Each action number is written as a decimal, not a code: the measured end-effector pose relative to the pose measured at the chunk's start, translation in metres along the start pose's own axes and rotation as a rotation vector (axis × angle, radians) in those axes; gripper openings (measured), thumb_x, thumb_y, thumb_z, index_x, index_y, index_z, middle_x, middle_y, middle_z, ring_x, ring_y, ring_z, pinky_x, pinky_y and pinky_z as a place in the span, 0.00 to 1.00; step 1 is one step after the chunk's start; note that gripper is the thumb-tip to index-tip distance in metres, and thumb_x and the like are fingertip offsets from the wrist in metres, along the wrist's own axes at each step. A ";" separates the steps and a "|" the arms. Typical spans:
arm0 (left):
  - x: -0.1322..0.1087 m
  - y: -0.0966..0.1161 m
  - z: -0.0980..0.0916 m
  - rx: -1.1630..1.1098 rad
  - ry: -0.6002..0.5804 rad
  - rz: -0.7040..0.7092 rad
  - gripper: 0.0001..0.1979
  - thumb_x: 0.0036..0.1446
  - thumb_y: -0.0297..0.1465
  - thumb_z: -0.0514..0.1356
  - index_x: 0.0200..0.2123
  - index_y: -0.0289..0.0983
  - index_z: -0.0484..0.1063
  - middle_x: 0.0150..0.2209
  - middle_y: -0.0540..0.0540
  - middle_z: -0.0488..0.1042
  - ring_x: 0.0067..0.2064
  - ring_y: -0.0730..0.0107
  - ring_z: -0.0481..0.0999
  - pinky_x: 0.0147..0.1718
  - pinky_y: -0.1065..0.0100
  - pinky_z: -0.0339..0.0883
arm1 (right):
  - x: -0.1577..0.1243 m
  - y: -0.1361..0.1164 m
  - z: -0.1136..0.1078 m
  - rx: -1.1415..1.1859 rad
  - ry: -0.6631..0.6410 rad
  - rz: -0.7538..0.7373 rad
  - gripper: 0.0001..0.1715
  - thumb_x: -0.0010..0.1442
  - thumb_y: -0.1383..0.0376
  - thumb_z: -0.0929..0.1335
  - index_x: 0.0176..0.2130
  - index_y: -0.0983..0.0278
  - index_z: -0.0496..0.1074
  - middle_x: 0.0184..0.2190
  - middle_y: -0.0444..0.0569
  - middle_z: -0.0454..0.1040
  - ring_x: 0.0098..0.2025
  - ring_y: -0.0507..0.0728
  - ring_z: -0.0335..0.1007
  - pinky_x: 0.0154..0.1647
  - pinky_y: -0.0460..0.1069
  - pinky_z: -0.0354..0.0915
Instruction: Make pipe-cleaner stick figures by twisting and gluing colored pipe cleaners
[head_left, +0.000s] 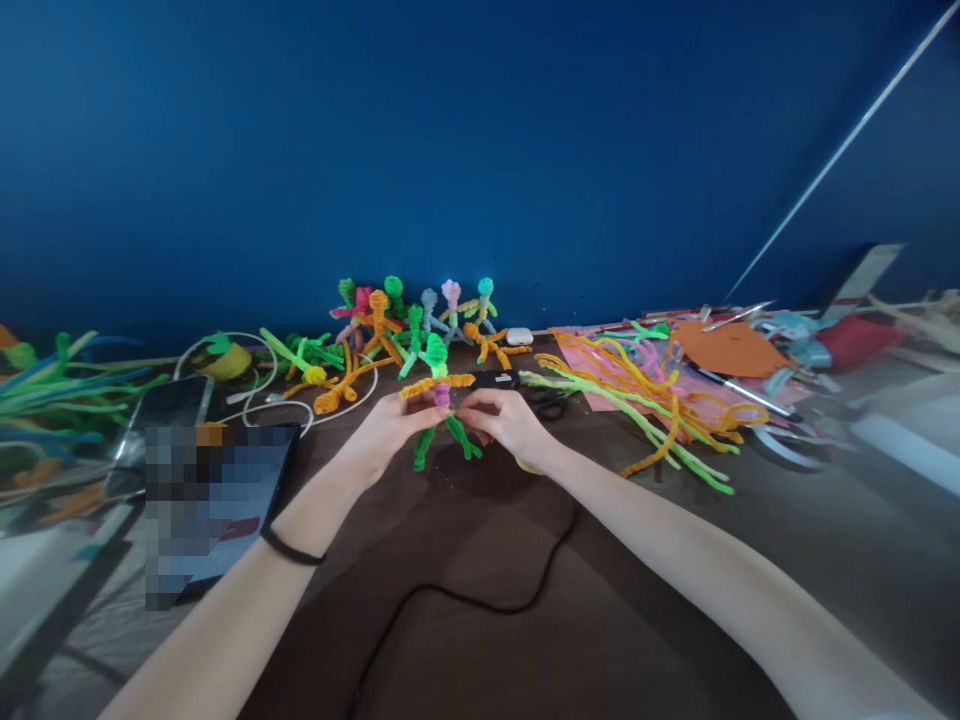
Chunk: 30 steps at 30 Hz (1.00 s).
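A pipe-cleaner figure (442, 397) stands upright between my two hands, with a green head, orange arms, a purple body and green legs. My left hand (390, 432) pinches it at the body, under one orange arm. From the other side, the fingertips of my right hand (501, 422) are closed at the figure's waist, just above its legs. Parts of the fingers are hidden, and the exact grip of the right hand is small in view. Behind it, several finished figures in green, orange, pink and blue (379, 315) stand along the wall.
Loose yellow and green pipe cleaners (660, 415) lie on pink paper at right, near orange paper (731, 345) and a pen. At left are a tablet (247, 490), a phone (180, 410), a white cable and more pipe cleaners (45, 400). A black cord (480, 606) crosses the table.
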<state>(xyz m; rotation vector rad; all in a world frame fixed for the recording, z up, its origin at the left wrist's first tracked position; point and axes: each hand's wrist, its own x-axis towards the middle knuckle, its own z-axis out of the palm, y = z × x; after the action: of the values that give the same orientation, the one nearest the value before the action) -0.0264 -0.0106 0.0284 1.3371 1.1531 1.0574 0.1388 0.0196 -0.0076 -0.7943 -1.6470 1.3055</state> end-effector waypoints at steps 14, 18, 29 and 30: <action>-0.003 0.005 -0.001 -0.116 -0.019 -0.148 0.10 0.36 0.26 0.67 0.28 0.34 0.75 0.26 0.47 0.75 0.27 0.71 0.74 0.31 0.69 0.69 | 0.000 -0.006 -0.004 -0.029 -0.027 -0.006 0.08 0.49 0.63 0.68 0.26 0.67 0.69 0.22 0.42 0.65 0.17 0.45 0.57 0.18 0.43 0.54; -0.003 0.004 0.000 -0.142 -0.025 -0.070 0.08 0.37 0.27 0.67 0.26 0.33 0.74 0.24 0.49 0.74 0.26 0.72 0.73 0.29 0.70 0.68 | 0.000 -0.005 -0.004 -0.024 -0.045 0.009 0.11 0.50 0.60 0.67 0.27 0.67 0.68 0.17 0.39 0.62 0.17 0.45 0.55 0.18 0.43 0.53; -0.001 -0.001 0.012 -0.330 0.119 0.065 0.10 0.37 0.29 0.67 0.25 0.34 0.70 0.23 0.52 0.69 0.25 0.77 0.69 0.27 0.72 0.66 | -0.009 0.009 0.019 -0.296 -0.104 -0.108 0.14 0.61 0.60 0.56 0.30 0.65 0.62 0.20 0.42 0.63 0.21 0.48 0.58 0.25 0.44 0.57; -0.001 -0.001 0.012 -0.330 0.149 0.075 0.10 0.37 0.29 0.67 0.25 0.34 0.70 0.23 0.52 0.69 0.25 0.77 0.69 0.28 0.72 0.65 | -0.011 0.007 0.021 -0.363 -0.111 -0.128 0.13 0.61 0.62 0.56 0.30 0.65 0.62 0.20 0.42 0.63 0.22 0.48 0.59 0.27 0.44 0.57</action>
<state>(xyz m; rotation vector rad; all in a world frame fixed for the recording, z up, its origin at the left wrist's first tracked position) -0.0144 -0.0133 0.0269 1.0617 0.9893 1.3558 0.1243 0.0031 -0.0185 -0.8229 -2.0238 0.9891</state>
